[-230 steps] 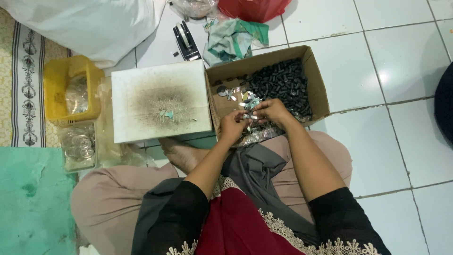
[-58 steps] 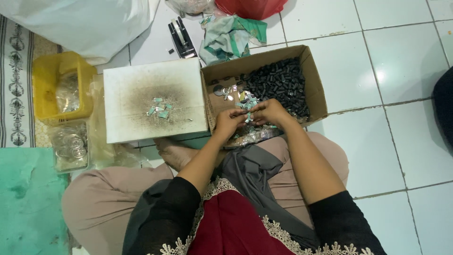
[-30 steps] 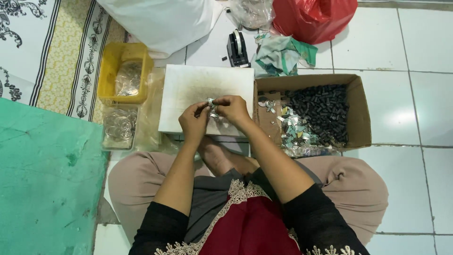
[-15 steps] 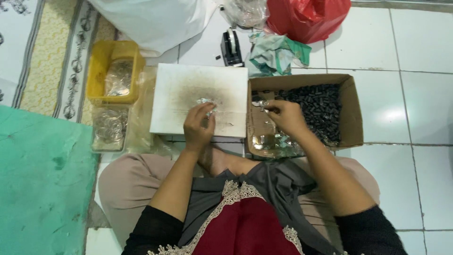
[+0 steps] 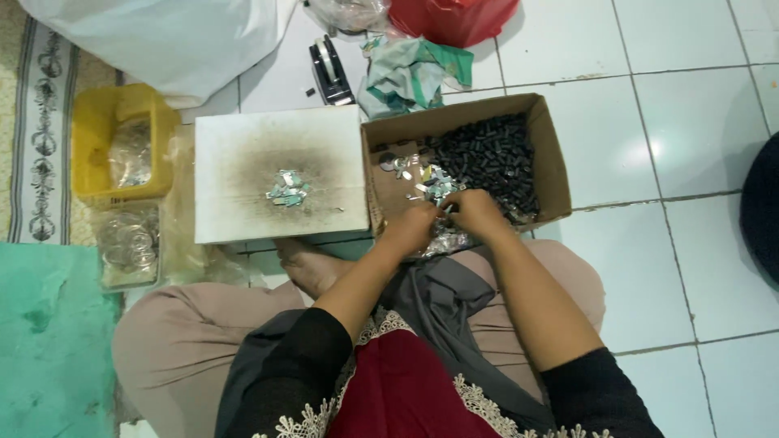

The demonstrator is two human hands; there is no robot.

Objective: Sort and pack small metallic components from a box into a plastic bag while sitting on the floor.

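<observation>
I sit cross-legged on a tiled floor. My left hand [image 5: 412,227] and my right hand [image 5: 473,212] meet at the near edge of an open cardboard box [image 5: 550,158]. Their fingers pinch together over small silvery pieces [image 5: 430,185] lying in the box. Behind those pieces the box holds a heap of small dark cylinders [image 5: 487,152]. To the left lies a white board [image 5: 243,138] with a scorched grey centre and a little pile of finished silvery pieces [image 5: 286,188] on it. What exactly each hand grips is too small to tell.
A yellow tub [image 5: 93,130] with clear bags stands at the left, a clear container [image 5: 130,243] below it. A tape dispenser [image 5: 330,71], crumpled cloth [image 5: 414,73], a red bag [image 5: 454,16] and a white sack [image 5: 154,36] lie behind. A green mat [image 5: 49,341] covers the near left.
Both hands were over the white board a second ago, leaving pieces on it. The right hand went into the box first, then the left followed; both now work at the box.
</observation>
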